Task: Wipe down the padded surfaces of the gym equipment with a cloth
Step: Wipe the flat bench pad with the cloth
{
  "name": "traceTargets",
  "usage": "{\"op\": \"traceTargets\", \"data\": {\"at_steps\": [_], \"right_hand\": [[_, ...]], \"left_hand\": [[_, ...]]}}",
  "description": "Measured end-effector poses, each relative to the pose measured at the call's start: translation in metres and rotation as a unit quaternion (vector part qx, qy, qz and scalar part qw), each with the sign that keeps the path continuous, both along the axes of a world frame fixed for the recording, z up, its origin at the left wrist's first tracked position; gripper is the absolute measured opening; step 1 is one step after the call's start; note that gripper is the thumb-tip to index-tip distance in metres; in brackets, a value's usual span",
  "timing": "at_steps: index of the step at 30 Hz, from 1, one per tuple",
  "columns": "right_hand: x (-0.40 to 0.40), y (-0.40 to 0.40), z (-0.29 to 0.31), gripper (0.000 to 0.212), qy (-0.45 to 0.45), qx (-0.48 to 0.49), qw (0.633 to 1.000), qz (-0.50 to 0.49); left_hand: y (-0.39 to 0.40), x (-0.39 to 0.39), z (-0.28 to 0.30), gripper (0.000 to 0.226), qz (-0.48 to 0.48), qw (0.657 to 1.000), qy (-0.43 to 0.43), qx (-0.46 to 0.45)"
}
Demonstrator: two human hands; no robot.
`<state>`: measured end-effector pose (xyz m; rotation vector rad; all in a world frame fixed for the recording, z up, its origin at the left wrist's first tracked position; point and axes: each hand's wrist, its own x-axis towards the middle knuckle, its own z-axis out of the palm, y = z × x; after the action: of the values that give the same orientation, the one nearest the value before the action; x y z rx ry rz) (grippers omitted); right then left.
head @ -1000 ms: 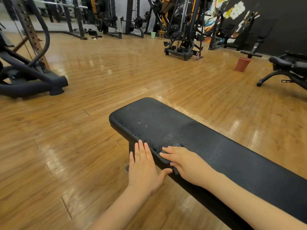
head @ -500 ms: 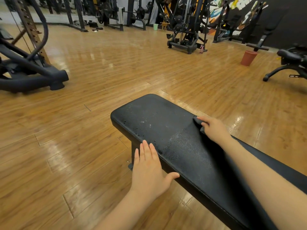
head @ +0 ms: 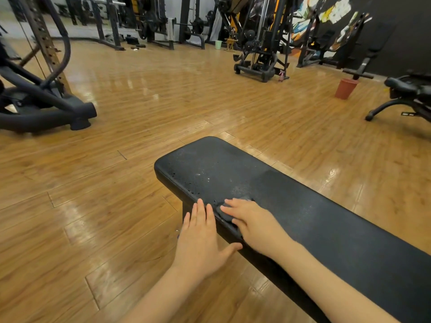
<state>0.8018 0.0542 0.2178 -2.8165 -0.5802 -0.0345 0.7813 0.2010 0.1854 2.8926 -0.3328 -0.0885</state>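
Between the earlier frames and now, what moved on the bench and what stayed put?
The right hand slid the dark cloth from the black padded bench's far edge, where it was half a second ago, back to the near edge, fingers flat on it throughout. The left hand stayed flat against the near side; droplets remain toward the end.

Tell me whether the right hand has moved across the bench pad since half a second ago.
Yes. The right hand, pressing the cloth, has come back from the far edge of the bench pad to the near edge, beside the left hand.
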Motion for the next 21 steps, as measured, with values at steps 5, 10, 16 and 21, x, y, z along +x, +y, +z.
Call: {"op": "traceTargets", "data": {"at_steps": [5,10,16,21], "right_hand": [[-0.022,-0.005,-0.001,0.042,-0.003,-0.009,0.998,0.056],[0.003,-0.015,-0.009,0.041,-0.001,0.029,0.998,0.049],[0.083,-0.078,-0.013,0.037,-0.008,0.087,0.989,-0.116],[0.115,-0.102,-0.005,0.036,0.002,0.100,0.954,-0.282]], "left_hand": [[0.004,0.001,0.001,0.112,-0.008,1.000,0.019,-0.007],[-0.001,0.004,0.000,0.114,-0.003,1.000,0.015,-0.011],[-0.009,0.004,0.001,0.112,0.010,1.000,0.010,0.007],[-0.009,0.006,0.001,0.111,0.008,1.000,0.012,0.014]]}}
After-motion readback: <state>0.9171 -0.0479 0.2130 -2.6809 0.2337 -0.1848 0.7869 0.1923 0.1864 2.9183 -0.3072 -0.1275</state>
